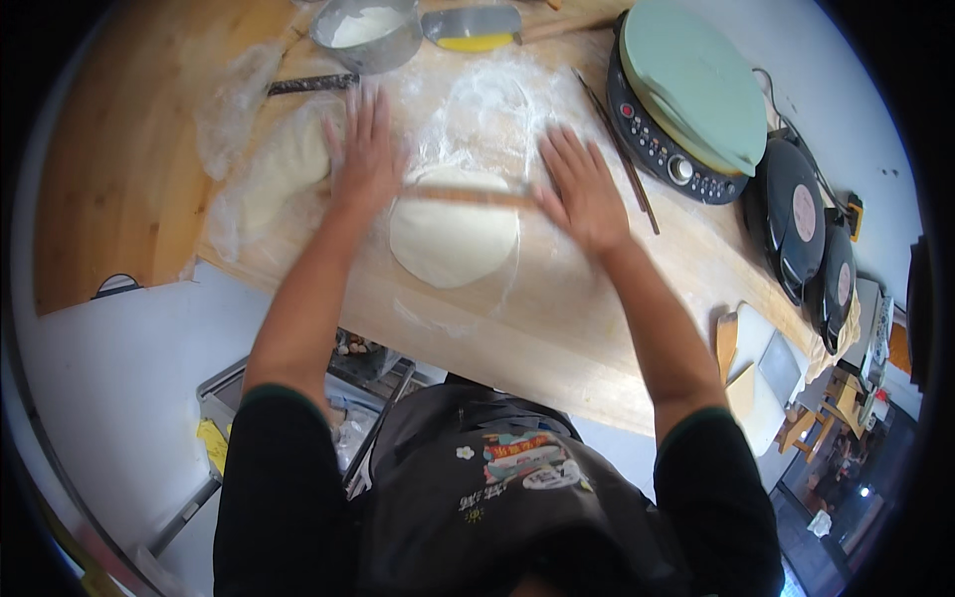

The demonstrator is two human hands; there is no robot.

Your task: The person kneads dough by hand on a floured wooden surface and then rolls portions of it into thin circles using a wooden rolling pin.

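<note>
A flattened round of pale dough (453, 250) lies on the floured wooden board (574, 328) in front of me. Across its upper part runs a thin wooden rolling pin (470, 196), blurred by motion. My left hand (365, 153) is flat over the pin's left end, its fingers stretched forward and apart. Over the right end, my right hand (586, 186) is likewise flat with spread fingers, the thumb towards the pin. Both palms hide the pin's ends. Left of my left hand, a larger lump of dough (287, 175) sits under clear plastic film (235, 112).
Loose flour (492, 104) covers the board beyond the dough. At the back stand a metal bowl of flour (365, 56) and a scraper (474, 30). A round electric griddle with a green lid (694, 82), thin sticks (619, 149) and black pans (791, 216) line the right.
</note>
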